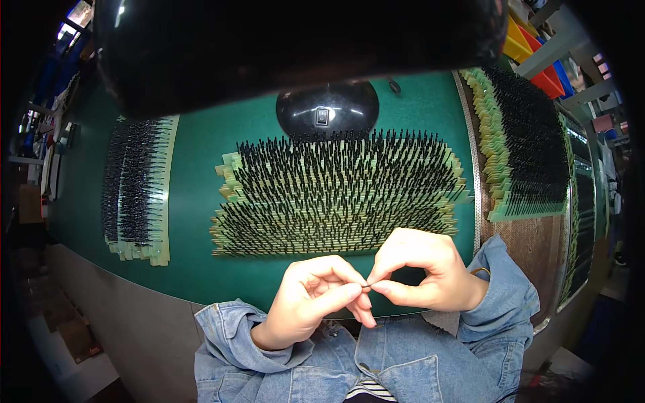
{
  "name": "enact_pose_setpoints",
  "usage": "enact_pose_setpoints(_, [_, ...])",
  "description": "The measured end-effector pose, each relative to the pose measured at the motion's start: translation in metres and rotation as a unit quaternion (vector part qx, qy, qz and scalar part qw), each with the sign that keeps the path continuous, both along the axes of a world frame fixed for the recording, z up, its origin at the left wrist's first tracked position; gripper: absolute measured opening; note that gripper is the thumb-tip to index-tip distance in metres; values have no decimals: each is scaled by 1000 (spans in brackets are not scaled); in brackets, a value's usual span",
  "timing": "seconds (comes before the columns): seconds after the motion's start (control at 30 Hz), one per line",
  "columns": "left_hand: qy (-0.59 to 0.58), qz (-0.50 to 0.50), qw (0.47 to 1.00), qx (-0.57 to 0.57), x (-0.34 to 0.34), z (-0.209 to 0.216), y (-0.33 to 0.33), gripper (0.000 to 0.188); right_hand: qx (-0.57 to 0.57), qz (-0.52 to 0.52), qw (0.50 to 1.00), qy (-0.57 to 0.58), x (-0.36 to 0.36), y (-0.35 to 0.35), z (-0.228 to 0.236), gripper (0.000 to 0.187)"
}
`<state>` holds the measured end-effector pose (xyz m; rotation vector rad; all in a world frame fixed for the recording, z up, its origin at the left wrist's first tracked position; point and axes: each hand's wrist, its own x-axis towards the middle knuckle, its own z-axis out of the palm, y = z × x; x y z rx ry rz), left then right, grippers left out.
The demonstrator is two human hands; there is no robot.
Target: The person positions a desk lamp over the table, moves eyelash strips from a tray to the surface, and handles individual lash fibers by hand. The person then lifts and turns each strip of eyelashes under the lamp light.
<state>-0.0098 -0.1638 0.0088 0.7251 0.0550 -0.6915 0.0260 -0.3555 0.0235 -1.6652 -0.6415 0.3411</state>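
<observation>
1. A small dark piece (pixel 366 287) was held between the fingertips of both hands, above the near edge of the green counter (pixel 191 181), just in front of the middle block. Its exact shape could not be told, as most of it was covered by the fingers.
2. The piece was pinched by the left hand (pixel 322 293) between thumb and forefinger, with the other fingers loosely curled below.
3. The same piece was gripped from the other side by the right hand (pixel 440 267), its thumb and forefinger bent into a ring and brought close to the left fingertips.
4. The middle of the counter was taken up by a wide block of strips (pixel 342 195), pale green and yellowish, set in close rows and topped with many upright black pins.
5. At the left, a narrower group of strips (pixel 138 191) was laid, with its dark pins crowded together.
6. Behind the middle block, a round black base (pixel 327 101) was placed, fitted with a small switch (pixel 322 117).
7. The upper view was largely blocked by a large black shape (pixel 295 47).
8. At the right, another dense block of pinned strips (pixel 527 134) was set over a brown surface (pixel 531 245), near a yellow bin (pixel 516 41) and a red bin (pixel 547 77).
9. Both forearms were covered by blue denim sleeves (pixel 500 282).
</observation>
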Motion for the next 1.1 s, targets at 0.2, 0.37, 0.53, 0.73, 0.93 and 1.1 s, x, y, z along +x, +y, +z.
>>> enact_pose_setpoints(0.2, [-30, 9, 998, 46, -2, 3, 1, 8, -19, -14, 996, -81, -1, 2, 2, 14])
enact_pose_setpoints(0.37, [-12, -2, 1000, 27, -1, 2, 1, 7, -25, -14, 996, -82, -2, 2, 2, 15])
enact_pose_setpoints(0.53, [-15, 0, 1000, 26, -1, 1, 1, 7, -30, -8, 995, -91, -2, 2, 2, 17])
enact_pose_setpoints(0.73, [-16, 0, 999, 35, -2, 2, 2, 6, -35, -13, 986, -161, -4, 2, -1, 20])
enact_pose_setpoints(0.93, [-27, 2, 999, 33, -3, 0, 1, 5, -42, -8, 982, -186, -6, 1, -2, 20])
enact_pose_setpoints(1.1, [-34, 7, 998, 59, -3, 5, 1, 5, -30, 18, 999, -35, -1, 1, 4, 12])
